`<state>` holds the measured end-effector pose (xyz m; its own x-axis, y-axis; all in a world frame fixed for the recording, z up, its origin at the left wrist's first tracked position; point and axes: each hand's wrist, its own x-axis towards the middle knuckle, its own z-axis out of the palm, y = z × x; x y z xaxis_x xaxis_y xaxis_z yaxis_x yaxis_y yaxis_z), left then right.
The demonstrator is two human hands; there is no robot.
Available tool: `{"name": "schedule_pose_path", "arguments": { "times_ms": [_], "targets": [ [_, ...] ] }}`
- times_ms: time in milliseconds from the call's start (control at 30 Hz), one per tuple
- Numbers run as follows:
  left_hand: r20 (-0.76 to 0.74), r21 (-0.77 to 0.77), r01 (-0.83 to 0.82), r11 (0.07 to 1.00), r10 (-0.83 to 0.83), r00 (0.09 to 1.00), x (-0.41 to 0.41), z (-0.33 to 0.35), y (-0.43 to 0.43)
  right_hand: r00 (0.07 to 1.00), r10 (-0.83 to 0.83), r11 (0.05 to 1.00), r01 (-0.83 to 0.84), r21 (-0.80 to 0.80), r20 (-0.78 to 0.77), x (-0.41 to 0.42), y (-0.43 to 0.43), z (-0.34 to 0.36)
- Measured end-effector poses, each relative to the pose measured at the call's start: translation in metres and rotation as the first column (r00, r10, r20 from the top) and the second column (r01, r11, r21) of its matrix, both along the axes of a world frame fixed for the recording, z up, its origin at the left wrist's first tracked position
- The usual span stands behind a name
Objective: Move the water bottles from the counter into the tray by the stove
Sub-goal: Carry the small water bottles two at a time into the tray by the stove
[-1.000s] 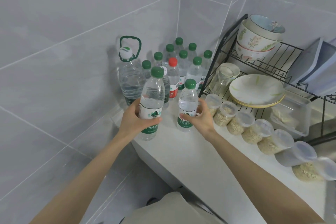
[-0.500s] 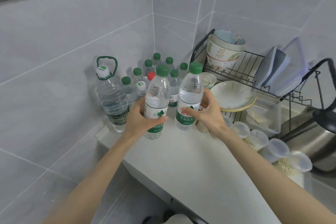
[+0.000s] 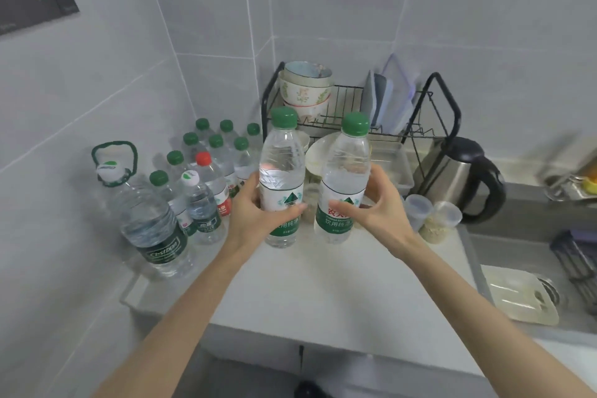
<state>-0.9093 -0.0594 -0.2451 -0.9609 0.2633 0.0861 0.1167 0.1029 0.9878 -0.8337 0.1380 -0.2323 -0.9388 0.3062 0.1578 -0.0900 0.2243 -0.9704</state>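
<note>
Raised higher above the white counter [image 3: 323, 287] now, one clear green-capped plastic bottle [image 3: 282, 181] sits gripped in the left hand [image 3: 255, 220], its twin [image 3: 345, 184] in the right hand [image 3: 379, 213]; best carried upright and apart.

We lift the two bottles off the counter [image 3: 323, 287]. A second ago both stand on it in front of the corner cluster [image 3: 210, 165]. Now our left hand [image 3: 258, 216] grips the left bottle [image 3: 282, 171] and our right hand [image 3: 378, 213] grips the right bottle [image 3: 345, 178], raised before the dish rack [image 3: 352, 97]. Our view swings right, bringing the kettle [image 3: 465, 178] and the sink [image 3: 513, 242] into sight.
</note>
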Motion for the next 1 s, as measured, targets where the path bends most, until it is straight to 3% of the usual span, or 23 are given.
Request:
{"name": "schedule_pose_path", "arguments": {
  "times_ms": [200, 433, 733, 1000],
  "targets": [
    [-0.021, -0.008, 0.193, 0.981, -0.193, 0.981, 0.035, 0.011, 0.027, 0.971, -0.237, 0.971, 0.237, -0.026, -0.013, 0.075, 0.004, 0.008],
    [-0.063, 0.001, 0.455, 0.891, -0.454, 0.889, 0.103, 0.019, 0.087, 0.84, -0.541, 0.84, 0.542, 0.01, -0.045, 0.19, 0.028, 0.019],
    [-0.094, -0.013, 0.76, 0.65, -0.757, 0.646, 0.25, 0.028, 0.2, 0.61, -0.79, 0.611, 0.792, -0.001, -0.068, 0.379, 0.072, 0.026],
    [-0.136, 0.011, 0.904, 0.428, -0.895, 0.425, 0.421, 0.03, 0.285, 0.384, -0.921, 0.379, 0.923, 0.072, -0.065, 0.563, 0.106, 0.029]
  ]
}}
